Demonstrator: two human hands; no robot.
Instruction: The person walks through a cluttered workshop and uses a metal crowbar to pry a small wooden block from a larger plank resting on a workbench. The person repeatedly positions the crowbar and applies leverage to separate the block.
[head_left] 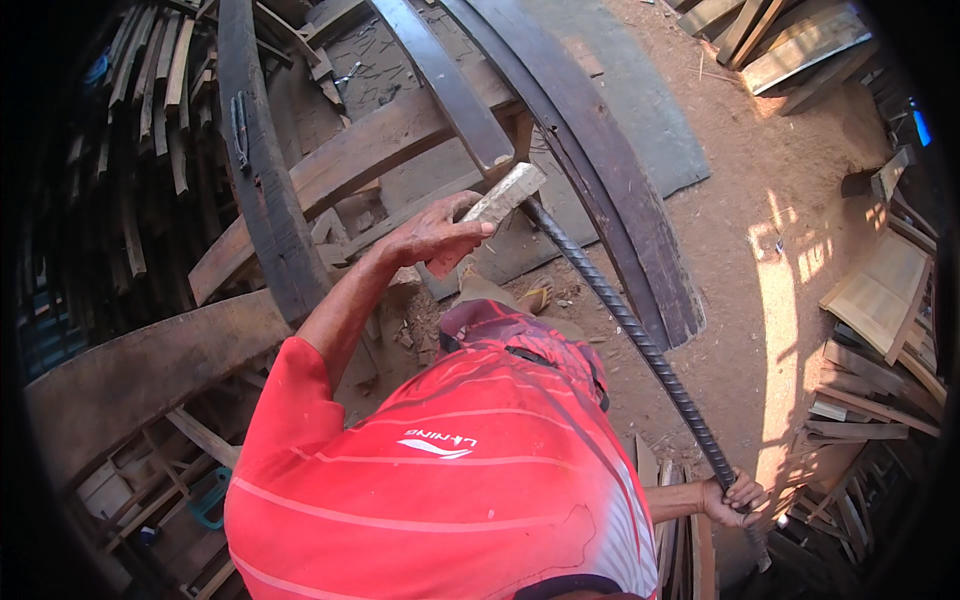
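My left hand [445, 230] is closed around a block [508, 192], pale and worn at its upper end and reddish brown below my fingers. At the far end of a long dark ribbed steel bar [640, 335], the bar meets this block; I cannot tell whether the two are joined. The bar slants down to the lower right, where my right hand [733, 500] wraps around it near its near end. Just beyond the block lies the squared end of a dark wooden beam [455, 95].
Broad curved timbers [600, 150] and a dark upright plank [262, 190] surround me ahead and to the left. Stacked wood strips [150, 90] fill the far left. Cut boards [875, 295] are piled at the right, beside reddish dirt ground [740, 220]. My sandalled foot [537, 297] shows below the beams.
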